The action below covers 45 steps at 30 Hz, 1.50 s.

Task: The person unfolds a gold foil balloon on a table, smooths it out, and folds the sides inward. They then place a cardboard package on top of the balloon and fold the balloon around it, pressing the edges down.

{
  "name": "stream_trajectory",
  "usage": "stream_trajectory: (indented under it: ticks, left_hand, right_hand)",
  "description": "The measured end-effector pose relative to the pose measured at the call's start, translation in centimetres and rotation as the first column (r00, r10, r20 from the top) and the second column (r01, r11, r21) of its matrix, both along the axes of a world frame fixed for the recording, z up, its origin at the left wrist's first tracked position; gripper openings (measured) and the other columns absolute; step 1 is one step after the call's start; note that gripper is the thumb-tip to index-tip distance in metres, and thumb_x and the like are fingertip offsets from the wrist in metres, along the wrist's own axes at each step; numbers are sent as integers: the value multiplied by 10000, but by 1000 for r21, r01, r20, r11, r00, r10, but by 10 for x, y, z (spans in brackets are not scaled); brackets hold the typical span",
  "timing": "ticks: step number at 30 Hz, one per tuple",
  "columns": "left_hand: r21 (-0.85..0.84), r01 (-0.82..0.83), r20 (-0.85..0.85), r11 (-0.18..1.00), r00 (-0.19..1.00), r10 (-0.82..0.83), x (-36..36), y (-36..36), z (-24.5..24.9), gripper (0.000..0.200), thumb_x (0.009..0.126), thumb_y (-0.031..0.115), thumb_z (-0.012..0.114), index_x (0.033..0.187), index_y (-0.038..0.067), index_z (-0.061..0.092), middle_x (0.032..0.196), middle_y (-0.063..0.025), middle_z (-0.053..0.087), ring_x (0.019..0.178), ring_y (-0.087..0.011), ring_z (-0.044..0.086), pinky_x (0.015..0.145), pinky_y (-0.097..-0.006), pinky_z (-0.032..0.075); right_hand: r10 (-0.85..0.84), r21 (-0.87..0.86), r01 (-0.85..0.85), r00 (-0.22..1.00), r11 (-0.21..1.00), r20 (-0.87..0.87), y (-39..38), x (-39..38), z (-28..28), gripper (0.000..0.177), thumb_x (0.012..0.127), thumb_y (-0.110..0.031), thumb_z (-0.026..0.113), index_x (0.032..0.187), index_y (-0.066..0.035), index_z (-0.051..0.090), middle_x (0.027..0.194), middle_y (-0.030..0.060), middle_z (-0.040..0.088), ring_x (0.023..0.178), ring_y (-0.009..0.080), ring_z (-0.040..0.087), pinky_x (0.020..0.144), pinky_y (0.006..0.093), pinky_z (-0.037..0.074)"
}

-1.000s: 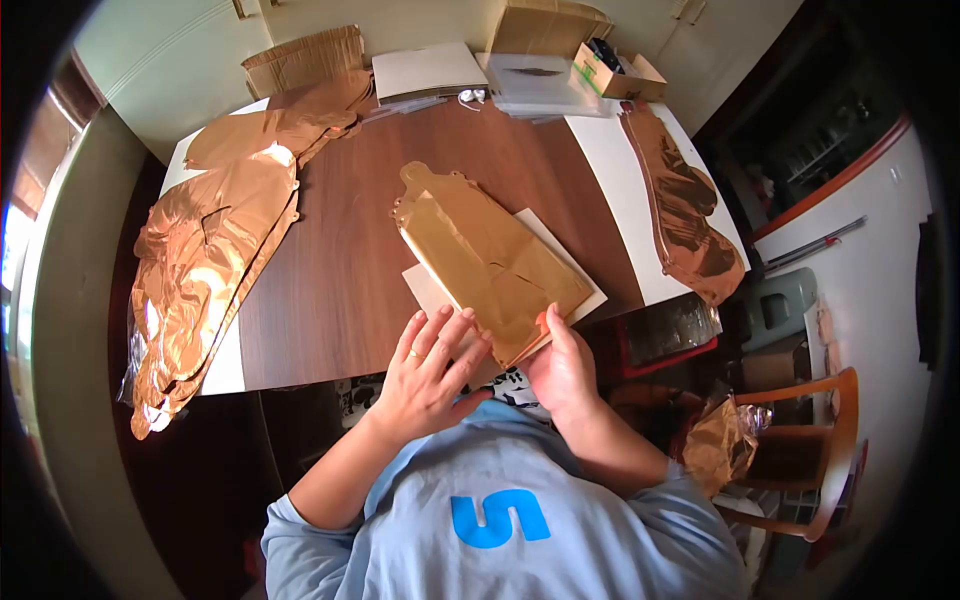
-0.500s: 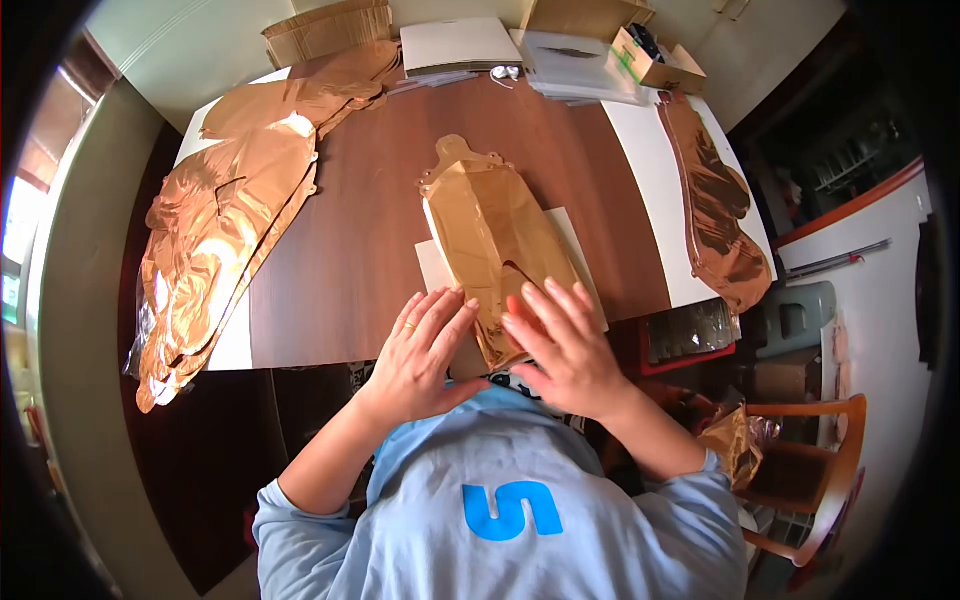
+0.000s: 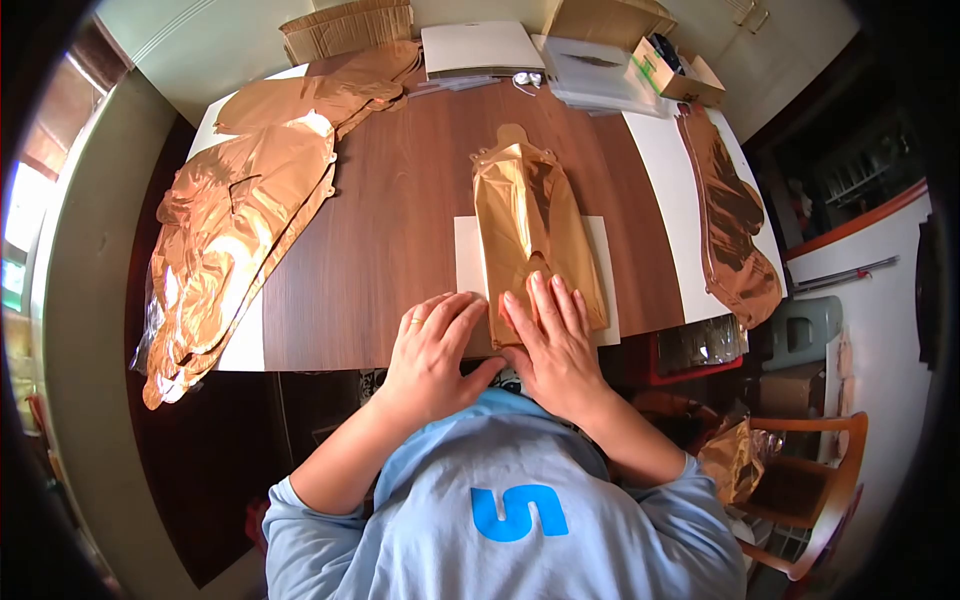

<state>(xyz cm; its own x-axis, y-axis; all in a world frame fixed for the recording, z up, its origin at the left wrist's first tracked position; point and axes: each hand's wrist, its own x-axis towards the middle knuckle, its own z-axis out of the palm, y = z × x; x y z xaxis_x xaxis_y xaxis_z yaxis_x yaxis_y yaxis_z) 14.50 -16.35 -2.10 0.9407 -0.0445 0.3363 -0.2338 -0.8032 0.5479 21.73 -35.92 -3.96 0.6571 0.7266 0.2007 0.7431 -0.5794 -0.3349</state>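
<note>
In the head view a folded gold foil balloon [image 3: 515,215] lies lengthwise at the front middle of the table, its tabbed end pointing away from me. Beneath it a white card [image 3: 467,252] shows along both sides. My right hand [image 3: 556,345] rests flat on the balloon's near end, fingers stretched out and pointing away. To the left of it, my left hand [image 3: 432,345] has its bent fingertips right at the card's left edge, thumb held apart, nothing in its grasp. A reddish patch shows on the foil beside the right fingers.
Stacked foil balloons [image 3: 235,220] cover the table's left side, with another foil piece [image 3: 735,220] at the right edge. Along the back are a white box [image 3: 482,50], clear plastic sheets [image 3: 595,75], earphones [image 3: 527,79] and a small open carton [image 3: 680,75]. A wooden chair [image 3: 800,490] stands right.
The balloon and card have turned straighter, the balloon now more centred over the card. My right hand has come down flat onto the foil; the left has shifted to the card's edge.
</note>
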Motion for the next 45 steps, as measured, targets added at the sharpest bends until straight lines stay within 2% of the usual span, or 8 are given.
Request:
stream_trajectory:
  ticks: [6,9,10,13,16,27,36,45]
  left_hand:
    - [121,148,84,982,984,-158,23,12,4,570,763,280,800,1245,46,606,1287,-153,583,1240,-363,530,1084,-537,375]
    - [105,161,65,981,984,-168,26,8,3,598,753,306,812,1258,65,601,1307,-157,569,1260,-359,522,1105,-548,361]
    - [105,174,56,979,982,-180,26,7,0,632,743,321,820,1278,76,592,1330,-164,552,1271,-363,516,1112,-555,354]
    - [144,200,64,969,975,-211,28,5,-3,633,748,311,816,1289,76,588,1342,-174,543,1265,-366,521,1103,-556,365]
    - [131,224,63,966,970,-233,30,5,-1,635,741,274,822,1295,76,585,1333,-176,551,1255,-364,531,1095,-547,380]
    - [68,216,58,974,974,-220,33,4,-5,626,734,213,823,1279,29,575,1302,-188,570,1238,-377,542,1095,-529,392]
    - [55,231,62,971,970,-234,33,6,-6,633,730,195,821,1285,22,571,1310,-199,563,1243,-393,535,1095,-525,396]
    - [18,199,44,980,979,-199,32,6,-8,661,716,204,831,1295,21,568,1321,-200,555,1235,-391,539,1081,-519,405]
  right_hand:
    - [-29,279,33,999,960,-17,-8,2,2,572,920,-201,669,1440,-59,479,1485,264,401,1334,459,427,1099,528,363]
    - [-158,399,178,984,899,-82,-23,7,17,419,896,-122,684,1287,-9,583,1313,219,547,1181,400,557,1005,465,457]
    - [-238,414,197,970,889,48,-29,15,22,285,890,-99,693,1151,-2,636,1171,170,609,990,328,635,859,413,529]
    - [-399,355,502,857,789,-326,-58,34,32,173,884,-128,727,995,-11,665,911,125,675,705,191,657,601,307,526]
    - [-308,231,516,753,825,-581,-81,56,28,164,904,-153,723,910,6,685,740,102,702,614,144,649,570,276,513]
    - [-266,-126,384,339,915,-902,-85,82,59,206,936,-181,690,962,16,634,754,56,648,507,74,550,428,214,387]
    - [-210,-63,474,265,878,-941,-84,82,57,293,945,-234,682,1093,-12,558,865,92,669,495,83,552,405,212,382]
    - [-108,-50,550,74,833,-991,-78,77,53,266,944,-231,695,1016,4,595,847,86,663,552,115,624,409,221,403]
